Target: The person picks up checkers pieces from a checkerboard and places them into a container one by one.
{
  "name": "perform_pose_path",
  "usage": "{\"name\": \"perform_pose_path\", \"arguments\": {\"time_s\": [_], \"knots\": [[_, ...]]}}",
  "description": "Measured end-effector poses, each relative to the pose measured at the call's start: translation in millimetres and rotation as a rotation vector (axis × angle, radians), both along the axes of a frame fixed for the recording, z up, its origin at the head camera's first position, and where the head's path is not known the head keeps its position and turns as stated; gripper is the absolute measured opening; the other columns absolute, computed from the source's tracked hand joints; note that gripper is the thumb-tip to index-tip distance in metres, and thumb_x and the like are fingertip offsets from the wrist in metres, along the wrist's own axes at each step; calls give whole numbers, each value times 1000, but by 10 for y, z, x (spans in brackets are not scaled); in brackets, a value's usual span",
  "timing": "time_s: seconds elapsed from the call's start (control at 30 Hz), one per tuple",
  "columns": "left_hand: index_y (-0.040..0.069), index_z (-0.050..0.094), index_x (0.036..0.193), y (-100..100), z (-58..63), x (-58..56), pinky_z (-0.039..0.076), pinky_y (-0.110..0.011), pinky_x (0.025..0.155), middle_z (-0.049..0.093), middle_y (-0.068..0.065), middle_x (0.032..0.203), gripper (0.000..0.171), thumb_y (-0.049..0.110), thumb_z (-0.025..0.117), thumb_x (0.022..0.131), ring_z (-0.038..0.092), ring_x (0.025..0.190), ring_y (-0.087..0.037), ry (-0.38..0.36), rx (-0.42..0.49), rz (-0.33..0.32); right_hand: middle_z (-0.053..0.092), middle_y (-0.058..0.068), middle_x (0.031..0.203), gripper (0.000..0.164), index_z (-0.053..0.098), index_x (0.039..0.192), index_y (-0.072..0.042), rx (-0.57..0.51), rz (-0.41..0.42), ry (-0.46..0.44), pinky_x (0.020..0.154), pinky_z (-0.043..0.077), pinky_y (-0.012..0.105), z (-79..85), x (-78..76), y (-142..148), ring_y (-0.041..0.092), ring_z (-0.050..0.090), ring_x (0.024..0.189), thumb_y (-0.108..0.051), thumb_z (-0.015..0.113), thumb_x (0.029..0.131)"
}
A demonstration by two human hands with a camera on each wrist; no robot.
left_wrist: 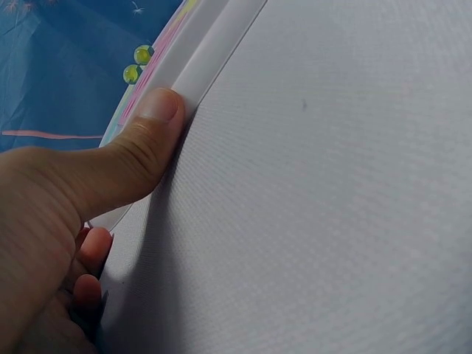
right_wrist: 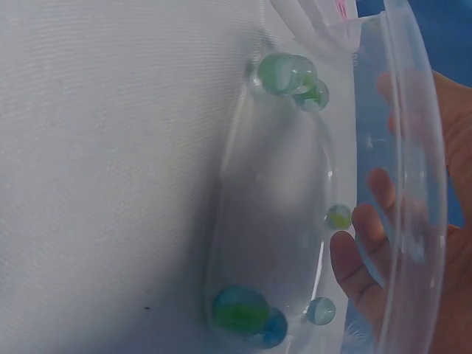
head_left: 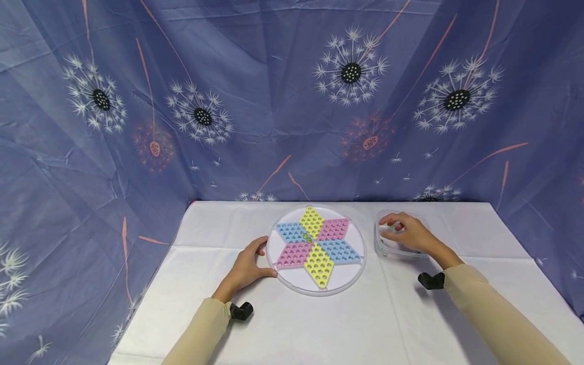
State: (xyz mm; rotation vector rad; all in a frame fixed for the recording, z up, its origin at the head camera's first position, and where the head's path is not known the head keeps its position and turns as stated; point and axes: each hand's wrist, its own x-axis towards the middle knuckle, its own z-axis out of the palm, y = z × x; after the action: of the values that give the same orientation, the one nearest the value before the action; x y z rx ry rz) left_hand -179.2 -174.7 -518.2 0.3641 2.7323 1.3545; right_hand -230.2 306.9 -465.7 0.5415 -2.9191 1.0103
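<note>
A round white Chinese checkers board (head_left: 292, 281), with a star of yellow, pink and blue points, lies on the table. Two green-yellow marbles (left_wrist: 143, 54) sit near its centre. My left hand (head_left: 246, 266) holds the board's left rim; in the left wrist view its thumb (left_wrist: 155, 122) presses on the edge. To the board's right, my right hand (head_left: 412, 234) reaches into a clear plastic box (head_left: 380, 247). Its fingers (right_wrist: 358, 269) are loosely bent and spread, near a small marble (right_wrist: 338, 217). Several other glass marbles (right_wrist: 240, 310) lie in the box's corners.
A white cloth (head_left: 347, 324) covers the table. Behind and at the sides hangs a blue curtain (head_left: 269, 101) with dandelion prints. A black wrist device (head_left: 242, 311) is on the left wrist, another black device (head_left: 431, 281) on the right.
</note>
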Motion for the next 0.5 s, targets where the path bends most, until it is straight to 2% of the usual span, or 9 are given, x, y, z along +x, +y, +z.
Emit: {"name": "perform_pose_path", "arguments": {"time_s": [0.23, 0.37, 0.5], "knots": [[7, 43, 155, 14, 4, -1, 40, -45, 99, 58, -2, 109, 108, 24, 100, 65, 52, 101, -21, -3, 2, 2, 65, 17, 117, 30, 71, 121, -10, -8, -36, -11, 80, 49, 48, 96, -31, -18, 32, 60, 98, -26, 74, 97], [7, 43, 155, 15, 5, -2, 40, -47, 99, 58, -3, 109, 107, 24, 99, 65, 52, 101, -22, 3, 0, 3, 65, 16, 117, 30, 71, 122, -10, -18, -34, 17, 80, 49, 48, 146, -71, -51, 31, 59, 97, -27, 73, 97], [5, 43, 155, 12, -1, 0, 40, -48, 98, 58, -4, 109, 106, 24, 99, 66, 52, 101, -23, 15, 1, -1, 64, 14, 115, 28, 71, 120, -14, -22, -25, 39, 78, 50, 45, 188, -113, -117, 29, 59, 96, -30, 73, 97]]}}
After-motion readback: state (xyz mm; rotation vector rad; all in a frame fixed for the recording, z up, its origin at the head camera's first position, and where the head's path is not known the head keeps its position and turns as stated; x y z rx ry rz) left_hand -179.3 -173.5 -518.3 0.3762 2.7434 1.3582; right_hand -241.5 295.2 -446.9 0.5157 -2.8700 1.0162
